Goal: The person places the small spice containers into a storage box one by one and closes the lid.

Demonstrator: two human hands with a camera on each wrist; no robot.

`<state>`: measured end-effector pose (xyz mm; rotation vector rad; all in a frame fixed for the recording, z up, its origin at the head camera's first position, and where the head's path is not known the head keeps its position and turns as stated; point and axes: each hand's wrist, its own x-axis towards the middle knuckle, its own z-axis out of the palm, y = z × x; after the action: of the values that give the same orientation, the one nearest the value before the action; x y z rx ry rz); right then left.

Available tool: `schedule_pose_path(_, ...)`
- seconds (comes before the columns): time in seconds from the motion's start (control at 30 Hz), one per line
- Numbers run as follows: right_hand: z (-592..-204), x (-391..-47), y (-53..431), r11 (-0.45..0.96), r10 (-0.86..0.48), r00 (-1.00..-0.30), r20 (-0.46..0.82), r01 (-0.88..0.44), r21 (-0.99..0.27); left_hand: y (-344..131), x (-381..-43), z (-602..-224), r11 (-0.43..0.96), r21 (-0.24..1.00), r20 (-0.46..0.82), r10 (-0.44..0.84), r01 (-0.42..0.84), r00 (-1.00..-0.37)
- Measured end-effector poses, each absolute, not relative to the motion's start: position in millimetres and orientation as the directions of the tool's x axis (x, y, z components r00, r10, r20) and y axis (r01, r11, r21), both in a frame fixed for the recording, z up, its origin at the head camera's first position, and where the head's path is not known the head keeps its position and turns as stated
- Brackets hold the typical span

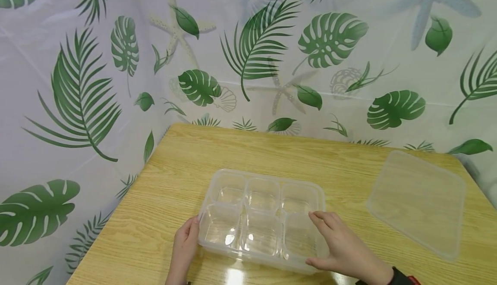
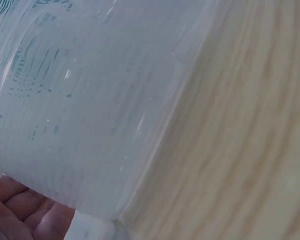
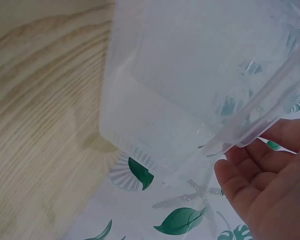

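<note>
A clear plastic food container with several compartments, in two rows, sits on the wooden table. At its left end, my left hand holds the side, thumb tip by the rim. In the left wrist view the curled fingers show at the bottom, against the container's wall. My right hand reaches over the right end, thumb and fingers spread apart. The right wrist view shows its fingers at the container's rim, with at least one touching it.
A flat translucent lid lies on the table to the right of the container. Behind and left of the table hangs a white cloth printed with green leaves, shells and starfish. A dark band circles the right wrist.
</note>
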<state>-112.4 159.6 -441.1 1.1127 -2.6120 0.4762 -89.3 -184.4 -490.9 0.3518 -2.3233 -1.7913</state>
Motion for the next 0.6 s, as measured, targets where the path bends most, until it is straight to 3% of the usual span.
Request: schedule_pose_path(0.6,-442.5,-110.9,159.6,0.671,-0.64,-0.712,0.29,-0.701,-0.243,-183.5,-89.4,-491.3,0.24,0.969,0.015,-0.299,-0.06,-0.954)
